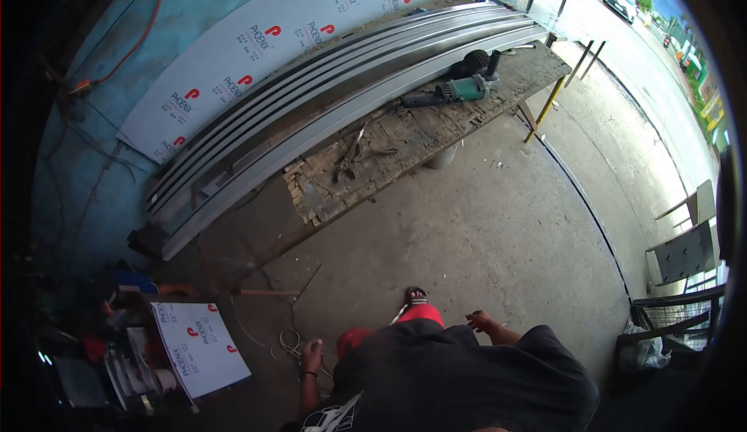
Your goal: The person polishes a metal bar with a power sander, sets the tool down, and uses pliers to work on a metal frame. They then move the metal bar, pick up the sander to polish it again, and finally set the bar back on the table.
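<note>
My left hand (pixel 313 357) hangs low beside my body, fingers loosely bent, with nothing visible in it. Close to it in view, a thin cable (pixel 289 346) lies in loops on the floor. Out to the other side, my right hand (pixel 480 321) is held in the air with its fingers partly stretched and no object in it. Both hands are apart from the wooden workbench (pixel 424 138). On that bench rest a green angle grinder (pixel 465 89) and locking pliers (pixel 346 166).
Long grey metal profiles (pixel 342 105) lie along the bench's wall side. A white PHOENIX-printed sheet (pixel 272 47) leans behind them. At lower left stand a machine (pixel 132 370) and a smaller printed sheet (pixel 201 348). Chairs (pixel 685 253) stand at right.
</note>
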Demonstrator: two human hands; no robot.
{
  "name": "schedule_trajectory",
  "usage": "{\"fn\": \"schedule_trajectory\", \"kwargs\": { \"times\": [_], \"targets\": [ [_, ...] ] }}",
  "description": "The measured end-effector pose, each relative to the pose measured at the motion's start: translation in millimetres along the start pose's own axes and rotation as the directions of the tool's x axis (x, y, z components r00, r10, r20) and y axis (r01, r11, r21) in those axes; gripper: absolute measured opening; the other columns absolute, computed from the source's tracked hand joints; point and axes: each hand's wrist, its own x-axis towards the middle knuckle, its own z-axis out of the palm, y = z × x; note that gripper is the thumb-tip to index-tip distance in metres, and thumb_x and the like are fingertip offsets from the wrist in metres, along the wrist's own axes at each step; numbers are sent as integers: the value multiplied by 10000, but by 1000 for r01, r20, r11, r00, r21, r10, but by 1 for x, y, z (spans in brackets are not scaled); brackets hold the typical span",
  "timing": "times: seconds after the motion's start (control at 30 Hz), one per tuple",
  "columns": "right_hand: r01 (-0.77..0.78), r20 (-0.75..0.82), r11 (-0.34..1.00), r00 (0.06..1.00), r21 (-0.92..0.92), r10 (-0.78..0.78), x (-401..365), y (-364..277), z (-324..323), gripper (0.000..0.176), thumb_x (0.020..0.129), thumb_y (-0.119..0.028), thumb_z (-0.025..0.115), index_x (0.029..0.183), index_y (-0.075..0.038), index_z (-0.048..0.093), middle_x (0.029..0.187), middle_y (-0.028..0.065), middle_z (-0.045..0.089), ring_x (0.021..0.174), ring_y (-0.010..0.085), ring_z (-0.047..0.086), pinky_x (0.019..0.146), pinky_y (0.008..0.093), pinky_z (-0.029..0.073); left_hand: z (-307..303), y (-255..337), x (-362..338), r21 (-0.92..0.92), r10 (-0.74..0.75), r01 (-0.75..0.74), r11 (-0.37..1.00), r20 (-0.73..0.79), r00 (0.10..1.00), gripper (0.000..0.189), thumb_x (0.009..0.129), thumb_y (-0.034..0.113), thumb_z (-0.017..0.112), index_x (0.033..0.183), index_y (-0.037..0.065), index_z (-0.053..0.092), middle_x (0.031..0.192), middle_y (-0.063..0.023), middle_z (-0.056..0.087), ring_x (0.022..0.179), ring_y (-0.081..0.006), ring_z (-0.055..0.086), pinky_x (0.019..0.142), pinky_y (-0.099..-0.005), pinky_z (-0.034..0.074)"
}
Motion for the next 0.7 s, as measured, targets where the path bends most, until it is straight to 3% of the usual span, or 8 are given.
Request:
{"fn": "schedule_trajectory", "kwargs": {
  "times": [0.2,0.27,0.33,0.37,0.4,0.43,0.47,0.7],
  "targets": [
    [188,54,980,980,72,-192,26,-88,26,397,931,-381,620,1141,-44,639,1013,124,715,827,227,703,654,355,524,-23,-56,14,147,-85,91,985,-42,995,337,955,324,613,981,-11,628,757,-70,653,650,-157,643,562,-311,521],
    [223,47,973,973,66,-226,28,-119,36,397,931,-381,617,1143,-46,638,1008,122,716,826,223,703,654,350,523,-19,-40,-8,78,-277,277,958,-11,961,340,956,333,598,950,-4,644,755,-84,663,662,-179,660,560,-325,524],
    [273,29,961,961,41,-274,31,-141,44,468,913,-420,629,1165,-26,640,956,103,727,789,202,709,617,318,533,-24,-34,-19,287,-217,174,942,123,968,348,954,336,587,987,-4,653,771,-97,678,715,-202,678,594,-358,538],
    [272,18,961,962,50,-273,31,-150,48,468,913,-420,629,1165,-26,640,956,103,727,789,202,709,617,318,533,-21,-110,8,704,2,-201,681,273,962,354,950,338,587,1018,-3,656,793,-113,688,747,-211,687,630,-371,544],
    [269,22,963,963,10,-270,34,-159,51,446,915,-416,625,1146,-35,643,953,103,723,792,201,707,609,317,525,-14,-101,12,888,221,-438,140,403,888,363,946,340,587,1050,-1,658,814,-129,699,778,-220,696,666,-385,549],
    [265,24,964,964,-29,-264,37,-164,55,424,917,-412,621,1126,-44,647,951,103,720,794,200,705,601,316,518,-26,-121,12,804,121,-317,503,297,947,360,946,337,588,1050,-1,659,816,-129,700,780,-221,696,671,-385,549],
    [265,10,964,964,-15,-265,42,-169,60,424,917,-412,621,1126,-44,647,951,103,720,794,200,705,601,316,518,-29,-125,19,736,69,-241,632,257,964,356,945,334,589,1050,0,659,818,-130,701,781,-222,697,677,-385,549],
    [108,-65,982,991,-153,-119,38,-209,110,419,890,-422,655,1057,-38,654,891,87,713,743,189,701,528,307,493,-74,-109,98,464,270,-358,810,248,931,332,942,312,594,1050,5,663,830,-136,706,793,-228,699,715,-384,547]
  ]
}}
